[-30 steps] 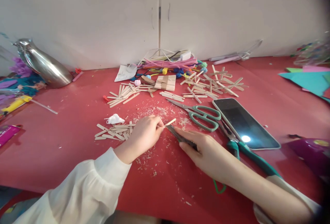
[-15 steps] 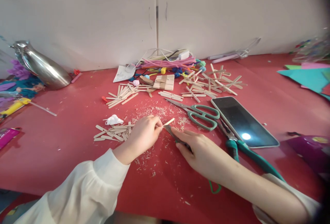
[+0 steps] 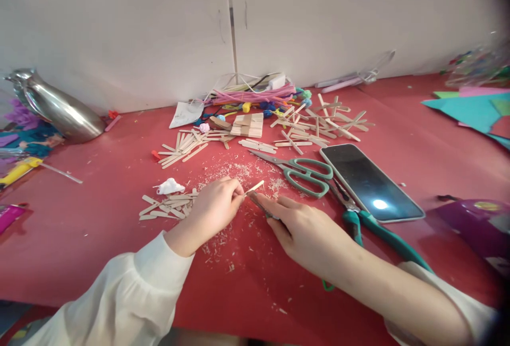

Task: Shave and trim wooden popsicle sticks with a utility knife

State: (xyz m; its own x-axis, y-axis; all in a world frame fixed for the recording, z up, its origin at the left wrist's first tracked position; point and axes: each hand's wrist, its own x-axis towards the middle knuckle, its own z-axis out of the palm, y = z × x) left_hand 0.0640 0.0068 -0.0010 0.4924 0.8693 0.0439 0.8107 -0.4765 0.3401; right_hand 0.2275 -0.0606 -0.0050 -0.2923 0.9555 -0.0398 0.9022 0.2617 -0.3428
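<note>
My left hand point(image 3: 217, 205) pinches a small wooden stick point(image 3: 255, 187) between thumb and fingers, its free end pointing up and right. My right hand point(image 3: 297, 221) is closed around a dark, narrow tool point(image 3: 257, 201), most of it hidden under the fingers; its tip touches or nearly touches the stick. Pale wood shavings point(image 3: 239, 169) lie scattered behind and below the hands. Cut stick pieces point(image 3: 169, 207) lie left of my left hand, beside a crumpled white scrap point(image 3: 170, 186).
Green-handled scissors point(image 3: 306, 177), pliers point(image 3: 353, 210) and a phone point(image 3: 370, 184) lie to the right. Behind are loose sticks point(image 3: 187, 145), a stick bundle point(image 3: 247, 125) and pink pipe cleaners point(image 3: 251, 95). A metal jug point(image 3: 64, 109) leans at the left; a purple tool point(image 3: 478, 224) is far right.
The view has shifted slightly, moving the whole scene left in the picture. My right fingers lie a little further forward over the tool, close to the stick. Both hands keep their holds.
</note>
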